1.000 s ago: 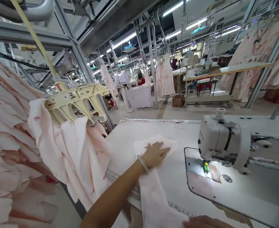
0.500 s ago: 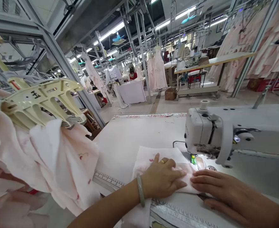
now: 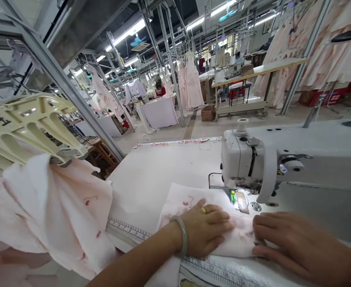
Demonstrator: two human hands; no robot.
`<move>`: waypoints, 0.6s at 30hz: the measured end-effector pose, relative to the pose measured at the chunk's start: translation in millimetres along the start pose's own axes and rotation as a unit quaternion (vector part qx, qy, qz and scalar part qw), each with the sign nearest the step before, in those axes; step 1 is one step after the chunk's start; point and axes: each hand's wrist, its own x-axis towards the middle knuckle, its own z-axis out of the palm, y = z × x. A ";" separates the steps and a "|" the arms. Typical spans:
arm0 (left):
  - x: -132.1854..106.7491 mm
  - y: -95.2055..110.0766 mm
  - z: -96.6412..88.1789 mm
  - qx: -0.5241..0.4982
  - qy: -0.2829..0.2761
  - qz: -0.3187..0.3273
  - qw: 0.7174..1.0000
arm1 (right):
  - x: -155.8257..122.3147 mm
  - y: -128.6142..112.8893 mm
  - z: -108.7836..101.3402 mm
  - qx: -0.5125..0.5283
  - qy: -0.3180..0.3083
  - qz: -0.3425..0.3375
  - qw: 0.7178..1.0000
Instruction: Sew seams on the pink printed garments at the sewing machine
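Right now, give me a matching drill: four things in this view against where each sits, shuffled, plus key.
1 left hand
2 sewing machine
3 hanger
4 box

a on the far floor
b flat on the cloth
c upper left, clamping pink garments
d on the table, behind the cloth

Pairs: 1-b, 2-d, 3-c, 4-a.
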 end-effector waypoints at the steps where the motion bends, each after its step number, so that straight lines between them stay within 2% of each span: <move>1: 0.0 1.2 -0.2 0.010 -0.002 0.009 1.000 | 1.2 -0.5 -1.5 -0.007 -0.005 -0.009 1.000; 8: 3.9 -1.7 -0.7 0.024 -0.035 0.018 0.999 | 2.2 4.7 -5.0 -0.094 0.034 -0.108 0.989; 13: 15.5 -25.1 2.2 -0.002 -0.049 0.020 0.999 | 3.2 11.5 -1.9 -0.141 0.038 -0.104 0.984; 18: 29.0 -50.9 0.4 -0.008 -0.049 0.031 0.998 | -5.3 26.8 7.7 -0.159 0.031 -0.065 0.985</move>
